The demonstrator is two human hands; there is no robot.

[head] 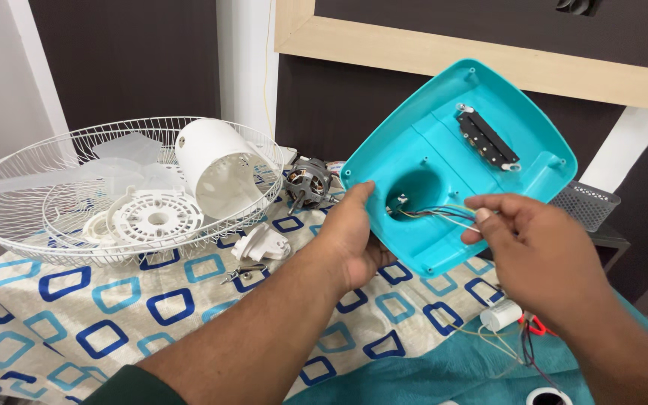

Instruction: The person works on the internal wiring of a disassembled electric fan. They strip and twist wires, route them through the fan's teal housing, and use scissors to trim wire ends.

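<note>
Turquoise fan base (481, 195) tilted up, underside showing — coloured wires (433, 215) trailing from its round hole

A white wire fan guard (54, 187) lies on the patterned cloth (114, 315), holding a white cylindrical housing (215, 169) (tipped on its side); a motor (307, 181) sits nearby.

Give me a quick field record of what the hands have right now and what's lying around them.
left hand: grips the lower left edge of the turquoise fan base cover, held up tilted, inner side to the camera
right hand: pinches the thin wires coming out of the cover's round hole
on cover: black switch block near its upper part
below right hand: white capacitor with loose leads
table: patterned cloth
left side: wire fan guard holding a white motor housing
middle: bare fan motor
</note>
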